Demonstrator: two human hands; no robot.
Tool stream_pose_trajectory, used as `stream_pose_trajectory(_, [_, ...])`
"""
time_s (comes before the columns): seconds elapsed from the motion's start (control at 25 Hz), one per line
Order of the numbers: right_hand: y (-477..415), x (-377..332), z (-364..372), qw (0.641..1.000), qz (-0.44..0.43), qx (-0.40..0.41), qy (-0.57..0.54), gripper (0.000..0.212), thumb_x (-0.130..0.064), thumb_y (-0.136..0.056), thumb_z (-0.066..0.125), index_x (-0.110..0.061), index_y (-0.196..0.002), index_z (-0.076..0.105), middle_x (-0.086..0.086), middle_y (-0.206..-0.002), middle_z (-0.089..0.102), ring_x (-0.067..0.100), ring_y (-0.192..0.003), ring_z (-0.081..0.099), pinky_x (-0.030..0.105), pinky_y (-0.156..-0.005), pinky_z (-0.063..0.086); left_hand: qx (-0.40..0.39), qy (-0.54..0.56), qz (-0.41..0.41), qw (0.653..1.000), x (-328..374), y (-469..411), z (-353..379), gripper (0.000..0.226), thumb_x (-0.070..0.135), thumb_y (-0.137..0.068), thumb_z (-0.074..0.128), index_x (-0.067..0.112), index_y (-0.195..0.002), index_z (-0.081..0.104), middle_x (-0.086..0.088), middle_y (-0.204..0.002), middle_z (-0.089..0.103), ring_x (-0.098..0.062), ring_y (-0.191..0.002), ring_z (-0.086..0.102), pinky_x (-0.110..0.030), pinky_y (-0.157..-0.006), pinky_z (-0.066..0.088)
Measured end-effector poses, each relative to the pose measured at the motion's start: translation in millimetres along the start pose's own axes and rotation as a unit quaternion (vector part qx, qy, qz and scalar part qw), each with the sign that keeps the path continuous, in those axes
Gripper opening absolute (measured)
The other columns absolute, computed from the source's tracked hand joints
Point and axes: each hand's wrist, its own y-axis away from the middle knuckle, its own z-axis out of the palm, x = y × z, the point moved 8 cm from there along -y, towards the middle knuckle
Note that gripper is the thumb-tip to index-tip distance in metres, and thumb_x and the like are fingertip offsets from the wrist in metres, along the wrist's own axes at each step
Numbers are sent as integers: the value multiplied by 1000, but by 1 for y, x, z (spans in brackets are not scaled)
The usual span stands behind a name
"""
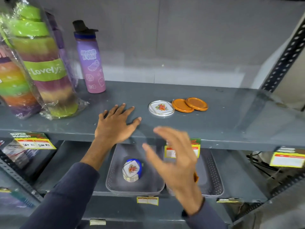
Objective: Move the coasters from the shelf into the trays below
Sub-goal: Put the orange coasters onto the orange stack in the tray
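Note:
On the grey shelf (214, 123) lie a white flowered coaster stack (161, 108) and two overlapping orange round coasters (189, 104) to its right. My left hand (116, 124) rests flat on the shelf, fingers spread, left of the white coasters and holding nothing. My right hand (175, 161) hovers open and blurred in front of the shelf edge, above the trays, empty. Below, the left grey tray (115, 182) holds a small pile of white flowered coasters with a blue one (132, 169). A right grey tray (214, 179) is mostly hidden behind my right hand; something orange peeks out at its edge.
A purple water bottle (90, 60) and plastic-wrapped stacks of coloured containers (41, 68) stand at the shelf's left. Yellow price tags (287, 159) hang from the shelf edges. A perforated metal upright (283, 55) rises at the right.

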Motion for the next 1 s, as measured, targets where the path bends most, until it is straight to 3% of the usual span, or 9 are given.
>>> stream_pose_trajectory(0.2, [-99, 70, -37, 994, 69, 41, 77, 45, -32, -85, 83, -20, -125, 67, -2, -119, 68, 19, -105, 62, 39, -86, 55, 8, 2, -1, 1000, -3, -1, 1, 78, 81, -81, 17, 48, -150, 26, 15, -164, 19, -9, -151, 12, -42, -120, 10])
stream_pose_trajectory(0.32, [-119, 137, -36, 979, 156, -29, 125, 60, -35, -83, 82, -22, -136, 57, -3, -130, 62, 20, -116, 57, 42, -97, 51, 14, 4, 0, 1000, -2, -3, 0, 75, 81, -82, 21, 49, -150, 27, 17, -164, 20, -8, -151, 14, -42, -120, 12])
stream_pose_trajectory(0.44, [-110, 198, -26, 936, 273, -131, 179, 80, -46, -81, 81, -23, -147, 42, 4, -138, 58, 28, -130, 49, 50, -109, 42, 17, 7, -1, 1000, -1, -2, -3, 72, 80, -84, 25, 50, -149, 28, 18, -163, 21, -7, -150, 15, -42, -119, 12])
stream_pose_trajectory(0.6, [-93, 237, -14, 878, 367, -207, 228, 96, -68, -77, 74, -23, -150, 29, 14, -122, 67, 40, -132, 46, 56, -109, 28, 18, 6, 0, 1000, 2, -1, -5, 70, 78, -85, 26, 50, -149, 27, 17, -163, 20, -7, -151, 14, -42, -119, 12])
stream_pose_trajectory(0.72, [-94, 239, -13, 877, 361, -203, 243, 90, -71, -77, 71, -25, -144, 32, 14, -110, 70, 40, -125, 53, 52, -103, 29, 13, 6, -1, 1000, 1, -2, -4, 71, 79, -85, 24, 50, -150, 26, 17, -164, 19, -7, -151, 13, -41, -119, 11])
stream_pose_trajectory(0.92, [-105, 210, -23, 907, 301, -150, 253, 89, -64, -79, 75, -19, -142, 32, 7, -89, 68, 39, -108, 60, 47, -94, 31, 16, 8, 0, 1000, 0, -2, -4, 72, 79, -84, 24, 49, -149, 28, 17, -163, 21, -7, -150, 14, -42, -118, 12])
stream_pose_trajectory(1.0, [-112, 185, -32, 927, 264, -123, 237, 88, -62, -79, 77, -20, -141, 31, 5, -96, 71, 35, -109, 60, 44, -92, 30, 12, 9, 1, 1000, 0, -1, -4, 72, 79, -84, 23, 50, -149, 28, 17, -163, 21, -8, -150, 14, -42, -118, 11])
